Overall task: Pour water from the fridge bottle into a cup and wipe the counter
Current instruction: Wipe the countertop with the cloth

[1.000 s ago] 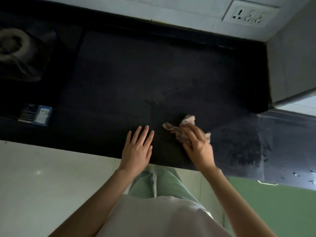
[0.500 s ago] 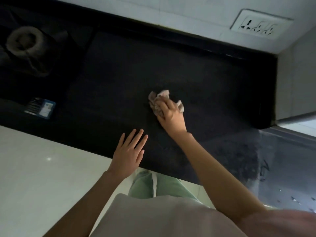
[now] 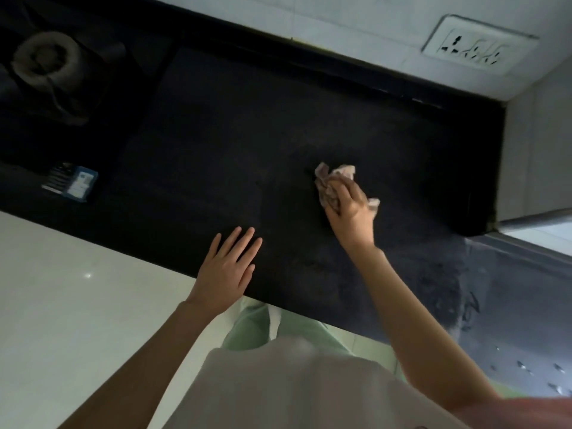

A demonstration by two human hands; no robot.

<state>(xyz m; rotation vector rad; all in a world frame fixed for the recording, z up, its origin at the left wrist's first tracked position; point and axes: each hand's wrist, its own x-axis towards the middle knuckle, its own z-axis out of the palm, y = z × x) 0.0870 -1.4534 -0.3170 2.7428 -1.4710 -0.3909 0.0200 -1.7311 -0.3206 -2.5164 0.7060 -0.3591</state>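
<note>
Black stone formed the desk (image 3: 216,144), which ran from a gas burner (image 3: 46,60) at the far left to a pale wall carrying a socket plate (image 3: 478,46). No bottle or cup was visible, so the pouring seemed done and the wiping step was in hand. The left hand (image 3: 226,267) lay flat near the front edge, fingers straight and spread, holding nothing. The right hand (image 3: 348,209) gripped a crumpled cloth (image 3: 329,181), pressed to the middle of the desk. A small blue packet (image 3: 72,182) lay well left. Next, the cloth likely needed sweeping across the unwiped stretches.
</note>
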